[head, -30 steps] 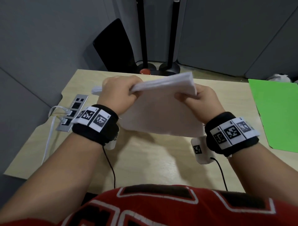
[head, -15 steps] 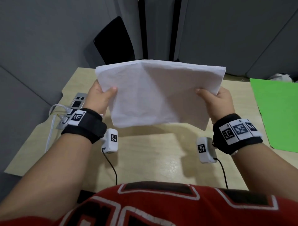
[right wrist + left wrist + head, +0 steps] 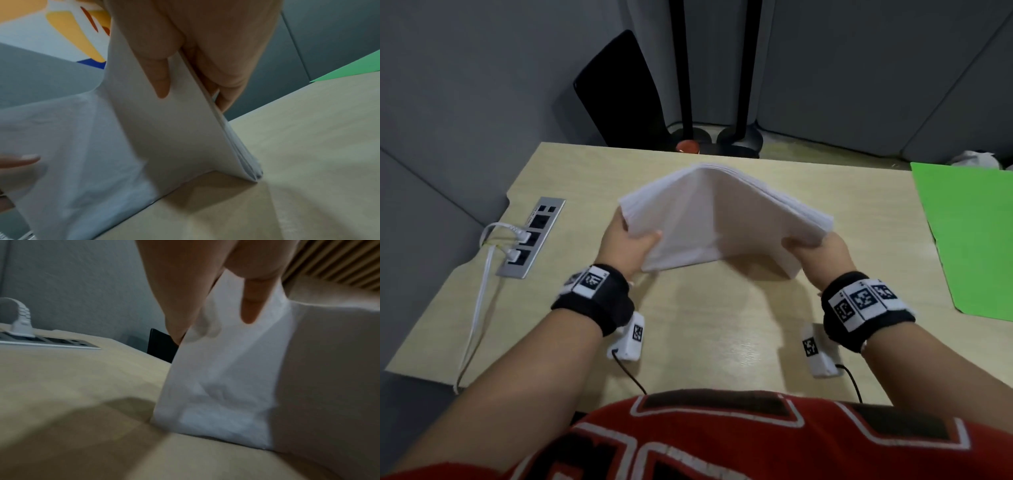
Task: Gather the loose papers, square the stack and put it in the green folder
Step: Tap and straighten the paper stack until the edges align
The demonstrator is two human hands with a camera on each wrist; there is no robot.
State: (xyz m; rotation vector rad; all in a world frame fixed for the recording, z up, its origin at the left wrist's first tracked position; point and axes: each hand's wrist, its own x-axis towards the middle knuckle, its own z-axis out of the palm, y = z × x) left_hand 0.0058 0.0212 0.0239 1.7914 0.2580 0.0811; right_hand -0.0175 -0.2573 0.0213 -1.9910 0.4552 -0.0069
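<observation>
White papers (image 3: 722, 219) stand bowed on the table (image 3: 705, 329), lower edge touching it, pinched at one side by the left hand (image 3: 628, 245) and at the other by the right hand (image 3: 822, 255). Beyond the right hand lies the green folder (image 3: 969, 236).

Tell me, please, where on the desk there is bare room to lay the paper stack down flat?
Bare patches of the light wooden desk: the near strip between the white paper stack and the red shirt, and between the stack and the green folder. Crowded: the silver socket panel with white cables, far left.
</observation>
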